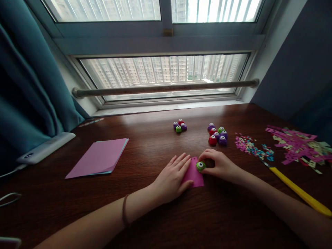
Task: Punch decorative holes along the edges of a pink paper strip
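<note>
My left hand [174, 178] lies flat with its fingers stretched out over a small pink sheet of paper [196, 177], covering its left part. A green craft punch [200, 166] with a star mark on top sits at the sheet's right edge, pinched between the thumb and fingers of my right hand [220, 164]. Small dark marks show near the top edge of the sheet. Whether the paper is inside the punch's slot, I cannot tell.
Beyond my hands stand a small group of punches [180, 126] and a larger one [217, 134]. Paper confetti [252, 147], cut paper strips [298, 141] and a yellow-handled knife [298, 188] lie at right. Stacked coloured paper [100, 157] and a white power strip [46, 148] lie at left.
</note>
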Tool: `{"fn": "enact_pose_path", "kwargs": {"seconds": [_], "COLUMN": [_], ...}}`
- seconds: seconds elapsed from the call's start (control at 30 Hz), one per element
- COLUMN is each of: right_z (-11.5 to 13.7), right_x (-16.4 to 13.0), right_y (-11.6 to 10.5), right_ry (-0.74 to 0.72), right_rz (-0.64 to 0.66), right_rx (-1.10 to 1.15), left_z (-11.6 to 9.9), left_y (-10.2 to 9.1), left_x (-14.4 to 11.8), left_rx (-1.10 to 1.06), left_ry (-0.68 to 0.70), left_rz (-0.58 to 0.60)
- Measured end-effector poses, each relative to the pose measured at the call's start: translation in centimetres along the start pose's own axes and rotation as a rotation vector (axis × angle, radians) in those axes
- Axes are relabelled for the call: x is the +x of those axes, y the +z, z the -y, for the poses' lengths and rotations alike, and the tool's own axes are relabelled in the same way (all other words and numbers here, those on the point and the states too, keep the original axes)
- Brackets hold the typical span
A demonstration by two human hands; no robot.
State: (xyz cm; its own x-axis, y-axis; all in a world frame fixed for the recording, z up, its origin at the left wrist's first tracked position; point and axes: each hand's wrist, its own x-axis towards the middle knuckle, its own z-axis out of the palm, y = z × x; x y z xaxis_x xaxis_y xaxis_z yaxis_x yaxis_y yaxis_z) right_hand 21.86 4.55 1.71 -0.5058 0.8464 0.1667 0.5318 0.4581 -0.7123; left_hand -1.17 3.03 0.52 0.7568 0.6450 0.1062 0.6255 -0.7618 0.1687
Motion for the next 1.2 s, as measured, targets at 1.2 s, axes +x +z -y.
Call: {"fn": "enact_pose_path", "kwargs": {"seconds": [1.2], "right_z": [-1.6], "right_x": [-0.2], "right_y": [0.9], "right_ry": [-0.018], "right_rz": [0.060], "right_rx": [-0.047], "left_z": [0.3], "left_y": [0.8], "left_x": [-0.3], "left_rx": [-0.128], "left_ry": [-0.017], "left_rz": [-0.075]}}
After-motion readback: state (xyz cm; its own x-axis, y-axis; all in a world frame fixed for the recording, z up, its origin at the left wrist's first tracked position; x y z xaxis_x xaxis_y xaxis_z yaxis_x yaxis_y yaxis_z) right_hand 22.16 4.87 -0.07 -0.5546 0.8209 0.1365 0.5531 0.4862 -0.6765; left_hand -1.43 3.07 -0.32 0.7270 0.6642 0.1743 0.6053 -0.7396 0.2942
